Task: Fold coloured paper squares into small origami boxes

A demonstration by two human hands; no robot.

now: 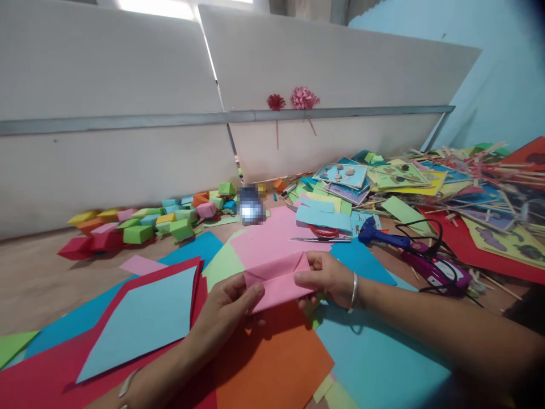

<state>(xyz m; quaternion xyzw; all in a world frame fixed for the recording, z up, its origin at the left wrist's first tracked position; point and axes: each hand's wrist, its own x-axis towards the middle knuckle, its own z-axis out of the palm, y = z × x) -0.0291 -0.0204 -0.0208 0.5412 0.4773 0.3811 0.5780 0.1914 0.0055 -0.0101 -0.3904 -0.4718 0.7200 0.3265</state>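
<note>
Pink paper (279,282), folded into a flat strip with turned-in corners, sits between 2 hands over an orange sheet (272,363). At far left, small folded paper boxes (128,227) lie in a row by the wall. Nearer, a light blue sheet (140,324) rests on a red sheet (42,386). The left hand (225,309) pinches the strip's left end, thumb on top. The right hand (326,278) pinches its right end. Behind it lie scissors (319,239), then a blue glue gun (381,236) and a purple glue gun (434,271).
</note>
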